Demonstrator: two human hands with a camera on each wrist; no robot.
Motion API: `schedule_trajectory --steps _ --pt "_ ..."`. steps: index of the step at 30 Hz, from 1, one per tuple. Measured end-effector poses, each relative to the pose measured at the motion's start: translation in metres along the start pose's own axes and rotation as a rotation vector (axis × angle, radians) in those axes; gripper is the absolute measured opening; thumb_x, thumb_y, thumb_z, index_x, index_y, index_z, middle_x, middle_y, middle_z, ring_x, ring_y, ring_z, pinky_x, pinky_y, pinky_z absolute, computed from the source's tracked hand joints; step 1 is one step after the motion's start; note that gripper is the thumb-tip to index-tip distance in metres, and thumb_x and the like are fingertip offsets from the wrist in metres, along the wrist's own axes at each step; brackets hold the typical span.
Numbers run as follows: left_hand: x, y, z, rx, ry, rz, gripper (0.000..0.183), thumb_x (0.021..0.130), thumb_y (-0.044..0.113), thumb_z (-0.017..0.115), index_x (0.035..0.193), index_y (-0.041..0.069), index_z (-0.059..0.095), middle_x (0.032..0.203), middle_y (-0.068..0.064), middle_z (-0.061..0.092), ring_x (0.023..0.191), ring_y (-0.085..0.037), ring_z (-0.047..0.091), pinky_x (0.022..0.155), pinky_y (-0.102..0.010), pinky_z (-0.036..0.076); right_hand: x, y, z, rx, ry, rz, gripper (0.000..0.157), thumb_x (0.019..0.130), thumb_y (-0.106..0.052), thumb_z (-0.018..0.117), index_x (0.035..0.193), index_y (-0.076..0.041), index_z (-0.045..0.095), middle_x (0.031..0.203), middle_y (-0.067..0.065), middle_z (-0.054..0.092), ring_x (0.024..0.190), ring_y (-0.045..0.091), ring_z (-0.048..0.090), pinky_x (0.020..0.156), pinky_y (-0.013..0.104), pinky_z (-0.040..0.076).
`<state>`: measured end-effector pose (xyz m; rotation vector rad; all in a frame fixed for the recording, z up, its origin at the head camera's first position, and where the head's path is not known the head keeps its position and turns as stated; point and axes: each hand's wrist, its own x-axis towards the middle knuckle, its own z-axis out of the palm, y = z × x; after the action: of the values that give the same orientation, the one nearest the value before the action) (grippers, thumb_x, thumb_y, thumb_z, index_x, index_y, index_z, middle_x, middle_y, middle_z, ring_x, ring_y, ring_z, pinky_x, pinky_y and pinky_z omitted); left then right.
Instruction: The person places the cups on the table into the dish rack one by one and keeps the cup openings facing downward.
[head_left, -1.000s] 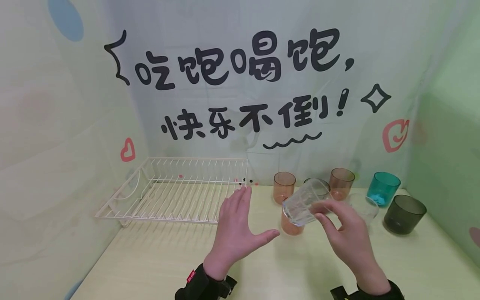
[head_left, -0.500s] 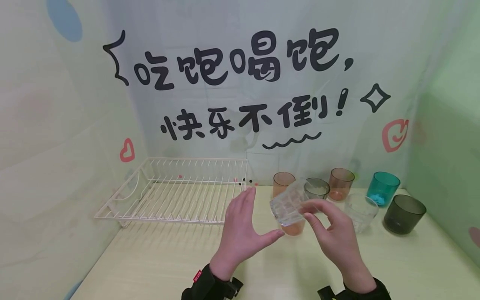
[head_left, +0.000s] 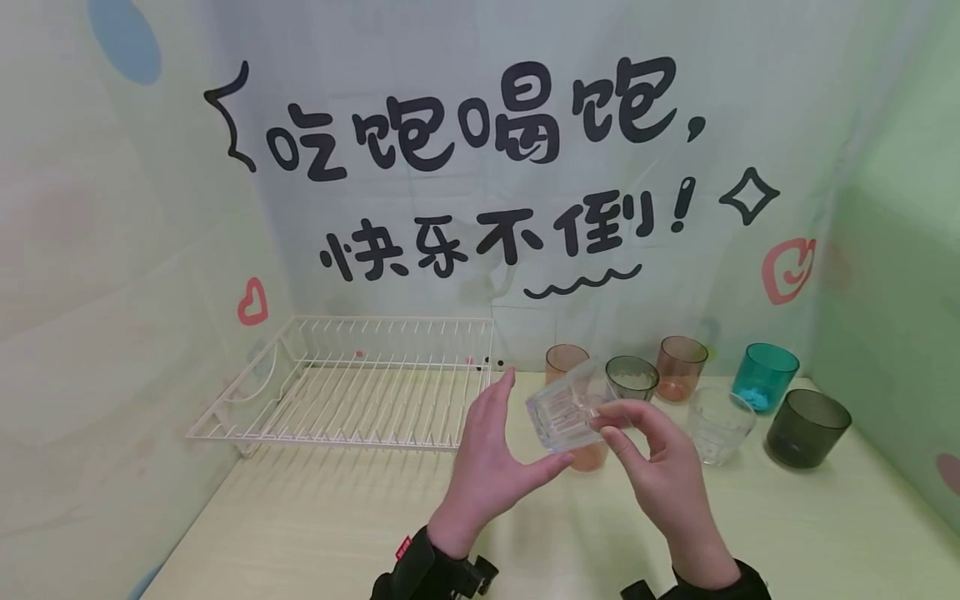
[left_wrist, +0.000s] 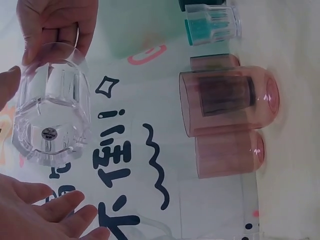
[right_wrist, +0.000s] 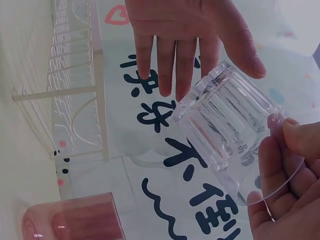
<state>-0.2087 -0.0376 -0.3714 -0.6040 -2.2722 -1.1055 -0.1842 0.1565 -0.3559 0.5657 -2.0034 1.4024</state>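
A clear faceted glass (head_left: pixel 558 417) is held in the air, tilted, its thick base toward the left. My right hand (head_left: pixel 667 479) pinches it at the rim with thumb and fingers. In the right wrist view, the glass (right_wrist: pixel 225 120) has its mouth at the right hand (right_wrist: pixel 290 185) and its base near the left fingers. My left hand (head_left: pixel 487 471) is spread beside the base, fingers straight and thumb out. The left wrist view shows a dark round mark in the base of the glass (left_wrist: pixel 52 107), above the left fingers.
A white wire rack (head_left: pixel 322 442) stands back left. Behind and right of the glass stand orange tumblers (head_left: pixel 590 457), a grey glass (head_left: pixel 632 385), a brownish tumbler (head_left: pixel 681 375), a teal cup (head_left: pixel 767 379), another clear glass (head_left: pixel 720 429) and a dark cup (head_left: pixel 808 429).
The right hand has carried the clear glass leftward, toward the left hand. The left hand has shifted slightly right, and its fingers are now close to the glass base.
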Motion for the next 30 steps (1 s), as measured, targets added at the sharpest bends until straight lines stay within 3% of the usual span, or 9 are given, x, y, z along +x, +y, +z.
schedule_trajectory --steps 8,15,20,30 --pt "0.004 0.006 0.003 -0.196 -0.002 -0.043 0.096 0.066 0.056 0.071 0.144 0.022 0.026 0.14 0.002 0.038 0.125 -0.012 0.036 0.097 -0.044 0.038 -0.003 -0.001 0.004 0.156 0.002 0.134 0.02 0.086 -0.007 0.059 0.105 -0.002 0.059 0.098 0.004 0.065 0.099 0.015 0.059 0.089 0.021 0.045" --pt "0.005 0.01 0.005 -0.335 -0.007 -0.063 0.093 0.069 0.045 0.074 0.144 0.017 0.027 0.136 -0.001 0.041 0.119 -0.012 0.041 0.095 -0.036 0.041 -0.004 -0.002 0.009 0.268 -0.001 0.147 0.021 0.086 -0.004 0.057 0.106 0.003 0.057 0.1 0.003 0.064 0.097 0.017 0.059 0.084 0.023 0.048" --pt "0.006 0.014 0.005 -0.407 0.002 -0.079 0.087 0.073 0.041 0.073 0.143 0.015 0.028 0.132 -0.002 0.043 0.114 -0.015 0.045 0.094 -0.033 0.043 -0.004 -0.005 0.013 0.328 0.046 0.168 0.021 0.086 -0.003 0.057 0.106 0.003 0.057 0.1 0.006 0.065 0.093 0.018 0.061 0.078 0.023 0.05" --pt "0.006 0.016 0.006 -0.541 0.025 -0.1 0.077 0.073 0.019 0.075 0.138 0.01 0.034 0.143 -0.002 0.032 0.114 -0.015 0.046 0.094 -0.03 0.043 -0.004 -0.005 0.017 0.401 0.083 0.193 0.023 0.086 -0.003 0.056 0.107 0.007 0.055 0.095 0.005 0.067 0.09 0.017 0.061 0.074 0.022 0.05"
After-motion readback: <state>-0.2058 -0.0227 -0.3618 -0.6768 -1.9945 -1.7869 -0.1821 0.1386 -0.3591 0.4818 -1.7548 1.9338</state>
